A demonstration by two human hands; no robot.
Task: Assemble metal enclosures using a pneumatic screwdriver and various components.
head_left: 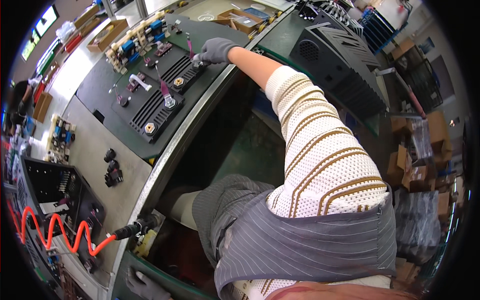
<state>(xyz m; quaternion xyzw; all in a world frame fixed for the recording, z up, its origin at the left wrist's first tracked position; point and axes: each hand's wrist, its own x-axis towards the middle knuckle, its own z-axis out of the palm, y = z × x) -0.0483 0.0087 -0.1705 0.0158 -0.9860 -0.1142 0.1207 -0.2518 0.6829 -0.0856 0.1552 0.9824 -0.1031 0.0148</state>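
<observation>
My right hand [218, 51], in a grey glove, reaches to the far end of a black slotted panel [186, 71]. Its fingers are closed on a silver metal fitting [197, 63], partly hidden by the fingertips. A purple strip [189, 46] stands up beside it. Nearer lies a similar black slotted panel [148, 111], bearing a silver hex fitting [170, 103] with a purple strip and a brass-coloured nut [150, 128]. Another brass-coloured nut [178, 81] sits on the far panel. My left hand [145, 285], also gloved, lies on a green surface at the lower edge, fingers stretched out, holding nothing.
Small purple-and-black parts [135, 84] and a row of cream-and-blue components [131, 49] lie on the dark mat. An orange coiled air hose [75, 245] crosses the lower left, by an open black housing [55, 180]. Large black housings [325, 55] stand at right.
</observation>
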